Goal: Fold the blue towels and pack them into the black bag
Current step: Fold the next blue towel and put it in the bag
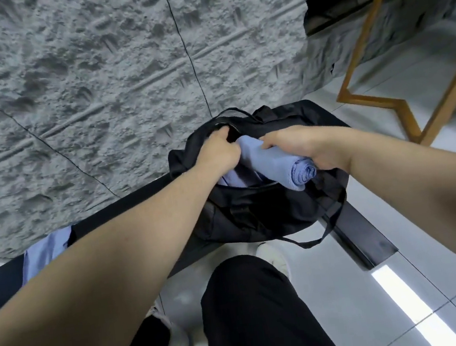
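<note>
Black bag [258, 215] sits on the bench's [137, 194] dark corner edge, mouth open. Left hand [218, 152] grips the bag's far rim, fingers curled. Right hand [304, 147] grips a rolled blue towel [274, 164], lying half inside the opening. Another blue towel [44, 253] lies on the bench at left, well apart.

Left hand [220, 152] grips the far rim of the black fabric bag [258, 215], holding its mouth open. Right hand [308, 145] grips a rolled blue towel [274, 164], far end inside the opening, near end over the front rim. Bag sits on a black ledge [364, 238] against the grey textured wall [89, 83]. Second blue towel [44, 253] lies flat at left. Wooden table frame [372, 48] upper right.
</note>
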### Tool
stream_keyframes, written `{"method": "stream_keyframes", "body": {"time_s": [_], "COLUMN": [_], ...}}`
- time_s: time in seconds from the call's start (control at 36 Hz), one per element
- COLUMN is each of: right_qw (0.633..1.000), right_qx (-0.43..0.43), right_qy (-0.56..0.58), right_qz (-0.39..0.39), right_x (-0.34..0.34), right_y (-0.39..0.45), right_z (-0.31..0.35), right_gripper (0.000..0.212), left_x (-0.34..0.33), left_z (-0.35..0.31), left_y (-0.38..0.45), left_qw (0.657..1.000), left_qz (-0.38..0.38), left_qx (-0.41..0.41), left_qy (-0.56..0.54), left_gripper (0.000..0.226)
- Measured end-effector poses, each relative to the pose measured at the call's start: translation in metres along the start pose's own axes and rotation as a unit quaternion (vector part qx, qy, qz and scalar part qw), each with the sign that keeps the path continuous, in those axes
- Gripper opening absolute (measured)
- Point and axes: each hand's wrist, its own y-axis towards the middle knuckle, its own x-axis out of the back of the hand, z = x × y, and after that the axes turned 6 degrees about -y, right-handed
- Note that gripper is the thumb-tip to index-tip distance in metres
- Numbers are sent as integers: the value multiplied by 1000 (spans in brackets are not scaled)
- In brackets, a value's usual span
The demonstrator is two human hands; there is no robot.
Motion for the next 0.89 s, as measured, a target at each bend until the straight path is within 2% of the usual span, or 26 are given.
{"method": "stream_keyframes", "body": {"time_s": [0.17, 0.28, 0.42, 0.61, 0.69, 0.89], "right_qw": [997, 996, 995, 991, 990, 987], "right_qx": [15, 71, 80, 98, 85, 58], "right_qy": [68, 34, -4, 5, -17, -120], "right_qz": [-14, -42, -66, -90, -114, -95], "right_x": [-11, -20, -31, -46, -47, -39], "right_y": [24, 52, 84, 102, 103, 96], "right_z": [7, 10, 4, -7, -11, -11], "right_gripper": [26, 46, 53, 55, 52, 48], "left_x": [-1, -8, -15, -18, -18, -21], "left_z": [1, 7, 14, 22, 23, 19], "left_y": [12, 17, 21, 11, 4, -1], "left_qw": [991, 990, 995, 990, 987, 971], "left_qz": [-60, -45, -20, 31, 45, 78], "left_qx": [-34, -75, -78, -132, -139, -142], "left_qy": [-118, -110, -57, 22, 62, 173], "left_gripper": [69, 72, 63, 48, 55, 59]}}
